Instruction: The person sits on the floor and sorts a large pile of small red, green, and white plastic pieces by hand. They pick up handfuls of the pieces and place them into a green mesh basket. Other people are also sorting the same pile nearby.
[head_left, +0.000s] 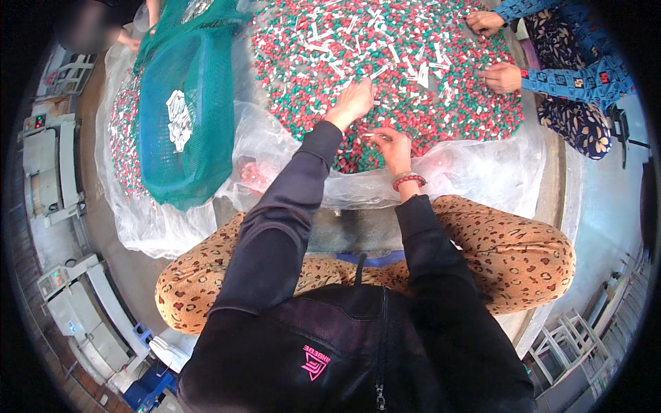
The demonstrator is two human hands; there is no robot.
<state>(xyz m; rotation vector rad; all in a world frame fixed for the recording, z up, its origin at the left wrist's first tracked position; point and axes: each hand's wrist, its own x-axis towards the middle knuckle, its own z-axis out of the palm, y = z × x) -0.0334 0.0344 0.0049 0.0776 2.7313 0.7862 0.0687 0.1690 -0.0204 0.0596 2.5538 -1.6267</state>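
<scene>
A wide heap of small red, green and white plastic pieces [413, 82] lies on a clear plastic sheet [482, 172] in front of me. My left hand [352, 102] reaches forward into the heap, palm down, fingers curled among the pieces. My right hand [394, 148], with a red bead bracelet on the wrist, is at the near edge of the heap and pinches a thin white stick-like piece [370, 135]. Several more white sticks lie scattered on the far part of the heap.
A green mesh bag [182, 117] with white sticks inside lies to the left. Another person's hands [501, 77] in blue patterned sleeves work at the heap's right side. A further person's hands [131, 41] are at the top left. Grey machines [48, 172] stand along the left floor.
</scene>
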